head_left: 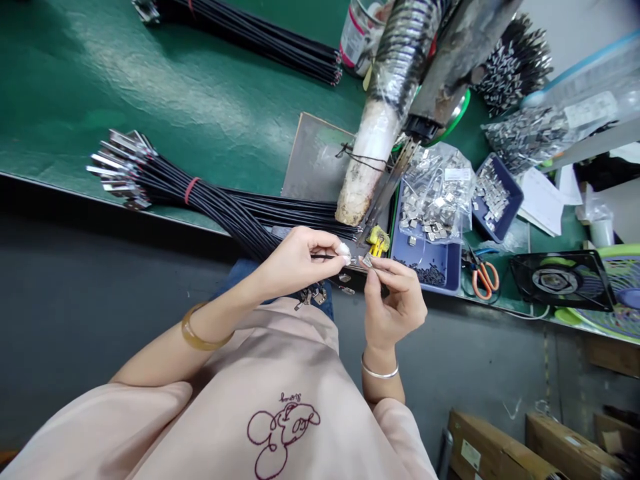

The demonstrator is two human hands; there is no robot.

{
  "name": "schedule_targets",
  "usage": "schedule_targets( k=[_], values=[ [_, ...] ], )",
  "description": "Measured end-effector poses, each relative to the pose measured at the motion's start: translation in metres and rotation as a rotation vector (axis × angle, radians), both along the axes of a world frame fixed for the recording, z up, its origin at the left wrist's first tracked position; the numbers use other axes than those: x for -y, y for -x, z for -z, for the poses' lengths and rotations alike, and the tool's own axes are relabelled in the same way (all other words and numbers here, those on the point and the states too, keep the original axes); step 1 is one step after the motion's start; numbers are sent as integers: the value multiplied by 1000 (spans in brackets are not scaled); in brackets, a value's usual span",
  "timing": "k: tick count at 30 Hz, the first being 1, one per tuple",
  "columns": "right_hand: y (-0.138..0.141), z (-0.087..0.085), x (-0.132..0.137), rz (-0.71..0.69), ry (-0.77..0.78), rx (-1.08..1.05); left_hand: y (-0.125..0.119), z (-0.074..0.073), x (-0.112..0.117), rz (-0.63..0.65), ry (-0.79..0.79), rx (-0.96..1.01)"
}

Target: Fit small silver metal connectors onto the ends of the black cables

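Note:
My left hand (313, 257) pinches the end of a thin black cable (323, 256), with white wrapping on a fingertip. Small bare wire ends stick out from the pinch toward the right. Between thumb and fingers of my right hand (395, 293) is a small metal connector shell (367, 261), close to the wire ends; whether they touch I cannot tell. Just behind it sits a yellow clip-like piece (379, 241). A bundle of black cables (225, 210), tied with a red band, lies left along the table edge, metal connectors at its far end.
A nozzle wrapped in white (363, 167) and a metal tool (395, 177) slant down over the work spot. Right are a blue tray (454, 267) with bagged metal shells, a smaller blue bin (515, 193), orange-handled scissors (485, 279) and a black fan (560, 280). Another cable bundle (260, 40) lies behind.

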State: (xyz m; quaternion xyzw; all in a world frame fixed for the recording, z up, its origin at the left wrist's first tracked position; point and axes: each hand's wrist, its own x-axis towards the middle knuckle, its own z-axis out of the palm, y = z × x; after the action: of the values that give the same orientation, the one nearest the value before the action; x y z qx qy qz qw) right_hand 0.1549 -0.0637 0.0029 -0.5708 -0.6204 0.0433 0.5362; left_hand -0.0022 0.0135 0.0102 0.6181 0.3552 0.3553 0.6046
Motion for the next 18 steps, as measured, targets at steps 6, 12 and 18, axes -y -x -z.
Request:
schedule_targets(
  k=[6, 12, 18],
  values=[
    [0, -3, -1, -37, 5, 66, -1, 2, 0, -1, 8, 14],
    [-2, -1, -1, 50, -2, 80, -2, 3, 0, 10, 81, 76],
    [-1, 1, -1, -34, 47, -84, -2, 2, 0, 26, 100, 57]
  ],
)
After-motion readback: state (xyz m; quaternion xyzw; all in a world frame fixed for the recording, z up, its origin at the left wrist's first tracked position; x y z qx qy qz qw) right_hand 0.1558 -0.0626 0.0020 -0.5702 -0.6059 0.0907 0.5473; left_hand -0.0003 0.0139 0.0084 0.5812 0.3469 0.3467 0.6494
